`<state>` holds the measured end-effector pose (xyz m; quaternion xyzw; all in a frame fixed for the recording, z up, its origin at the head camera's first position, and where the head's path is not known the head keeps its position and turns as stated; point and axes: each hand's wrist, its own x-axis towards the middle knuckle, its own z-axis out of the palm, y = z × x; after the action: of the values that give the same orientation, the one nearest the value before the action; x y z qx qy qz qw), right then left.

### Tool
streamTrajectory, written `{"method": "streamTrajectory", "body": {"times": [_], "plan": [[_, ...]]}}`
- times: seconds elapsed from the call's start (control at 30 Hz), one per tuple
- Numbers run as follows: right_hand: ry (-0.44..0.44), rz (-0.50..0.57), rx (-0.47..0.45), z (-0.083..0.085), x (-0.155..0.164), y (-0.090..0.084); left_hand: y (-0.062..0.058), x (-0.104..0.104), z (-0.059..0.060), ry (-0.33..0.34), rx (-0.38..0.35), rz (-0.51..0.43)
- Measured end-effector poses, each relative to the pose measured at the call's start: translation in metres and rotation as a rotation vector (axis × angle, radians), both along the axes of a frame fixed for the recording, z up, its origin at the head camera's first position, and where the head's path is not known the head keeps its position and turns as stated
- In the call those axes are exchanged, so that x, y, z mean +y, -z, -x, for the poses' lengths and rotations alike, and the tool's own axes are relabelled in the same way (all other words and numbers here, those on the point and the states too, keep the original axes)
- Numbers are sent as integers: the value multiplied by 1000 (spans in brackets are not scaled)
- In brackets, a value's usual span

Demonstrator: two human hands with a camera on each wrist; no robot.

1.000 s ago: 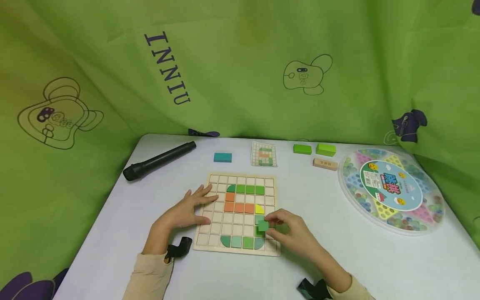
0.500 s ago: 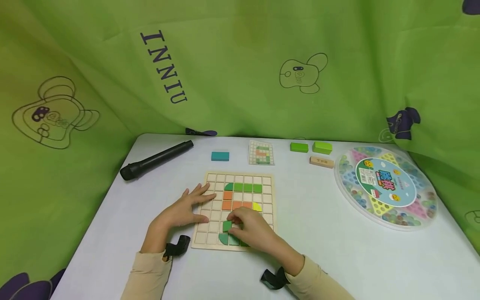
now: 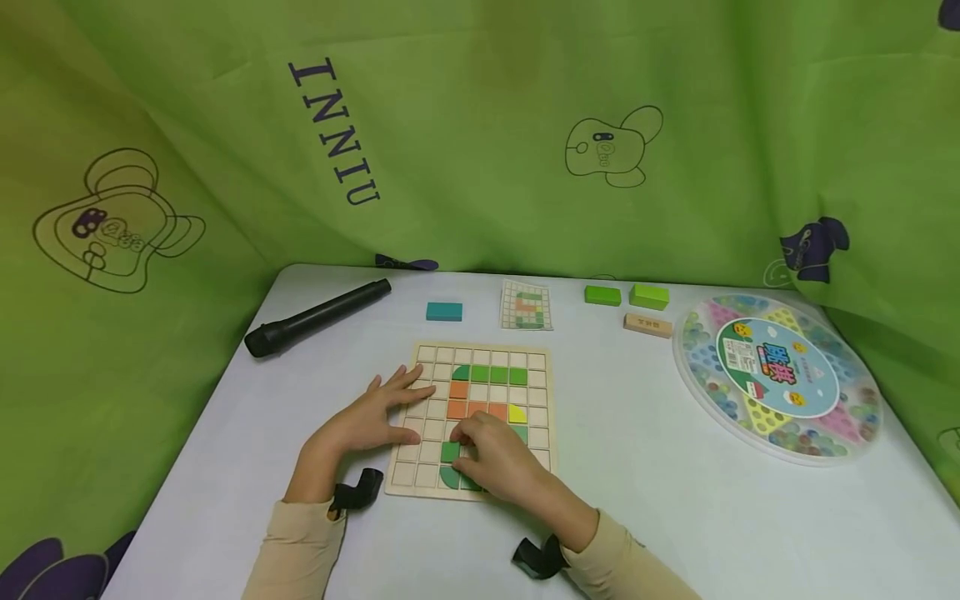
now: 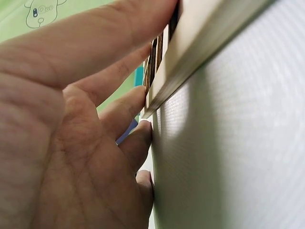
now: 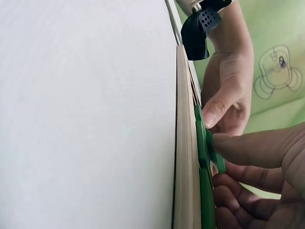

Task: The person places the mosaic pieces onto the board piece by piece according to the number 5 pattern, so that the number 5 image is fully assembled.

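Observation:
A wooden grid board (image 3: 537, 361) lies on the white table, with green, orange and yellow tiles set in some of its cells. My right hand (image 3: 498, 458) pinches a green square tile (image 3: 450, 452) between thumb and fingers, over the cell just above the dark green rounded tile (image 3: 449, 477). In the right wrist view that tile (image 5: 217, 160) looks tilted against the board's surface. With fingers spread, my left hand (image 3: 367, 421) rests along the board's left edge, thumb and fingertips on it. The right hand covers part of the lower rows.
Behind the board lie a teal block (image 3: 444, 312), a small grid pattern card (image 3: 527, 306), two green blocks (image 3: 602, 296) and a wooden block (image 3: 648, 325). A black microphone (image 3: 318, 319) is at the left. To the right sits a round game box (image 3: 780, 379) of marbles.
My right hand has carried the green tile leftward across the board, then lowered slightly toward the cell in the last half second. The left hand has stayed in place.

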<state>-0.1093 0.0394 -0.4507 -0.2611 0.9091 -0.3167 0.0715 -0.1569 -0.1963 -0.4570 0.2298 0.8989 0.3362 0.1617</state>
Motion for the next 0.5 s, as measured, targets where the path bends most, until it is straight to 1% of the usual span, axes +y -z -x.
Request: {"method": "streamTrajectory", "body": {"times": [0.27, 0.4, 0.47, 0.5], "plan": [[-44, 5, -17, 2, 9, -3, 2, -1, 1, -1, -7, -7], [-11, 29, 1, 0, 30, -10, 6, -1, 0, -6, -14, -6], [27, 48, 37, 0, 49, -12, 8, -1, -1, -8, -21, -6], [50, 49, 70, 0, 61, -12, 8, 0, -1, -11, -24, -5]]}}
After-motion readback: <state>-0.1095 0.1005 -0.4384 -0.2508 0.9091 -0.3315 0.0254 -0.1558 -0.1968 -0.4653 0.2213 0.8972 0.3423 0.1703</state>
